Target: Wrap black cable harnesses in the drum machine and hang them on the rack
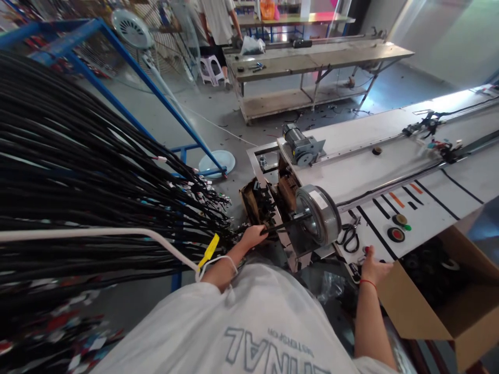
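My left hand (254,236) is closed around a black cable (286,224), which runs from my fingers toward the grey wheel (318,214) at the end of the bench. My right hand (374,267) is at the bench's front edge with its fingers apart, one fingertip at or very near a small red button (367,250). It holds nothing that I can see. Black-handled scissors (350,236) lie just beyond it. To my left hangs a thick mass of black cables (97,171) with small connectors at their ends.
An open cardboard box (413,306) with dark items stands right of my right arm. Tape rolls (396,235) and strips lie on the white bench (362,156), near a motor (299,145). A blue rack (136,78) and a fan (132,28) stand left; a person (218,23) is behind.
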### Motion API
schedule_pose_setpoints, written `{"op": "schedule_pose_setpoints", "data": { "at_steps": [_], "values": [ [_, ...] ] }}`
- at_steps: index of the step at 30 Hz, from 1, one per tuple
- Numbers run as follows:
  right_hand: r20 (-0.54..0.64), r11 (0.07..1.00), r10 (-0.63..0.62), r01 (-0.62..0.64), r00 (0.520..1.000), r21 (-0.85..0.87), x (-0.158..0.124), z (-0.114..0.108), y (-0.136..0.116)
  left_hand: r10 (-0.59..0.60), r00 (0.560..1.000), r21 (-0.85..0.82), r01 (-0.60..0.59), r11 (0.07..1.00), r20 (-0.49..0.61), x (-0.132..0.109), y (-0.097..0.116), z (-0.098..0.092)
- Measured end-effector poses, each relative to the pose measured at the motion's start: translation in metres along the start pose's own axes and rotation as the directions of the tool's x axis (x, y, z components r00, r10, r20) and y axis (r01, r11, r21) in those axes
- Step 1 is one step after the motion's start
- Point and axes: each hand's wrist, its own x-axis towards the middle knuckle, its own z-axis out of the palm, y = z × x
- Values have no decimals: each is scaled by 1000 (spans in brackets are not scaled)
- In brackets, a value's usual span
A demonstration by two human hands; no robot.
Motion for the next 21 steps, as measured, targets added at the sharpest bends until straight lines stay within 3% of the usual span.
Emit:
{"op": "schedule_pose_setpoints", "data": {
  "at_steps": [3, 8, 12, 16, 21],
  "values": [
    [-76, 999, 36, -35, 996, 11, 0, 0, 0, 13, 1000, -21, -12, 1000, 17, -3, -13, -8],
    [-65, 999, 49, -48, 997, 13, -1, 1, 0, 134, 982, -192, -107, 975, 135, -24, -18, -27],
    [-61, 998, 55, -56, 997, -5, 2, 2, 2, 97, 990, -283, -66, 957, 98, -49, -18, -35],
    [-65, 997, 76, -75, 995, 10, 4, 3, 5, 81, 994, -324, -52, 944, 76, -59, -6, -37],
    [-58, 997, 72, -71, 996, 9, 4, 3, 4, 130, 991, -324, -123, 938, 1, -45, 22, -36]
  ]
}}
